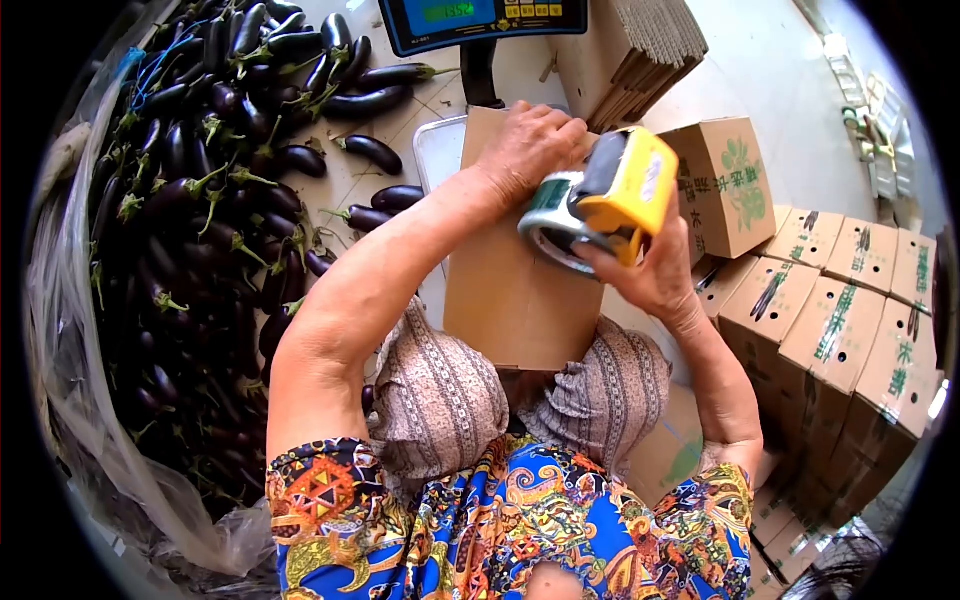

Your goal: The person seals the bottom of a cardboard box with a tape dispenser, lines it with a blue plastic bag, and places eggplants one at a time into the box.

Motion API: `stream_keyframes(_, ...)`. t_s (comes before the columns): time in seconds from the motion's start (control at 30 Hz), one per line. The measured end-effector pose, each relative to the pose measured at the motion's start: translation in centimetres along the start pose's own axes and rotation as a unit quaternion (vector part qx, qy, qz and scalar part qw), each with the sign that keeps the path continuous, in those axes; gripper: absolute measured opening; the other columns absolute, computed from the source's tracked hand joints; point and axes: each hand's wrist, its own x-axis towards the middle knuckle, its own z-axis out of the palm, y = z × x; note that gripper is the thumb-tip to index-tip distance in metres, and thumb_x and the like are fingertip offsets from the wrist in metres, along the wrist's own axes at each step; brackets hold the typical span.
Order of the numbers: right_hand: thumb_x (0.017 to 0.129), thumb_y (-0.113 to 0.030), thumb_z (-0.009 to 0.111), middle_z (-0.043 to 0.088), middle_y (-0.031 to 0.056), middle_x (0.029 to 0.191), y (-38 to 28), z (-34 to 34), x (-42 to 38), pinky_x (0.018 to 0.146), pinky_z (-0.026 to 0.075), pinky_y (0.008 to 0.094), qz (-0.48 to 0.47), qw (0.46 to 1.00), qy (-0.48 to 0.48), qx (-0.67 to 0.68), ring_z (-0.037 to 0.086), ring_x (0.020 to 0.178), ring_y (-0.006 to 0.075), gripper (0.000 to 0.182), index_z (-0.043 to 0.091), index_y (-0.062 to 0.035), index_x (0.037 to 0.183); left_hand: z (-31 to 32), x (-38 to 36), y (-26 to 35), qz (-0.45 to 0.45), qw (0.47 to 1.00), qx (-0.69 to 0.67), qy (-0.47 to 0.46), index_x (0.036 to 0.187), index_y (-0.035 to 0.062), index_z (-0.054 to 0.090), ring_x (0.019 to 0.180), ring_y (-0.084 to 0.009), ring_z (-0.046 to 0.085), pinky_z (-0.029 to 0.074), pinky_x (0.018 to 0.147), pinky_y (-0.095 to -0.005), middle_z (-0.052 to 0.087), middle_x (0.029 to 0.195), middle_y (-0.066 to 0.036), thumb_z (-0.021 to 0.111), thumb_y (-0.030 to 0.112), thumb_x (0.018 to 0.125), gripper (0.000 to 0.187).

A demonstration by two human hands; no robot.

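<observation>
A cardboard box (520,290) with a plain brown side facing up stands between my knees. At its far end my left hand (530,145) presses down, with its fingers curled over the box's edge. My right hand (655,265) grips a yellow tape dispenser (640,180) by its handle. The dispenser carries a wide roll of tape (556,222) and is tilted over the right side of the box, close to my left fingers. Part of the box's far end is hidden by my left hand and the dispenser.
A big pile of eggplants (200,200) covers the left, bordered by clear plastic sheeting (75,330). Ahead stands a digital scale display (445,15), with stacked flat cardboard (640,60) beside it. Printed boxes (825,330) are stacked at the right, near another printed box (735,185).
</observation>
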Motion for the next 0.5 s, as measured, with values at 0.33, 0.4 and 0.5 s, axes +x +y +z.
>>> stream_keyframes(0.33, 0.073, -0.013, 0.079, 0.066, 0.0182, 0.093, -2.1, -1.1, 0.1, 0.074, 0.056, 0.0382, -0.105, 0.988, -0.116, -0.013, 0.069, 0.086, 0.0375, 0.061, 0.041, -0.004, 0.12, 0.5, -0.7, -0.8, -0.011, 0.997, -0.049, -0.061, 0.111, 0.0109, 0.059, 0.101, -0.0275, 0.061, 0.043, 0.089, -0.0409, 0.064, 0.109, -0.009, 0.064, 0.02, 0.083, 0.03)
stream_keyframes(0.4, 0.07, -0.011, 0.078, 0.065, 0.0184, 0.092, -1.7, -0.9, -0.1, 0.073, 0.055, 0.0381, -0.114, 0.985, -0.124, -0.025, 0.068, 0.084, 0.0381, 0.062, 0.042, -0.0037, 0.12, 1.0, -0.8, -0.9, -0.008, 0.998, -0.051, -0.044, 0.108, 0.0105, 0.06, 0.101, -0.0268, 0.062, 0.044, 0.088, -0.0405, 0.064, 0.109, -0.009, 0.063, 0.018, 0.085, 0.025)
stream_keyframes(0.5, 0.069, -0.012, 0.078, 0.062, 0.0189, 0.089, -1.8, -0.5, 0.0, 0.071, 0.055, 0.04, -0.096, 0.987, -0.126, -0.033, 0.067, 0.081, 0.0388, 0.062, 0.043, -0.0036, 0.119, 0.9, -1.0, -0.9, 0.015, 0.992, -0.115, 0.052, 0.109, 0.0084, 0.061, 0.099, -0.0265, 0.062, 0.046, 0.086, -0.0393, 0.065, 0.106, -0.011, 0.063, 0.018, 0.088, 0.024)
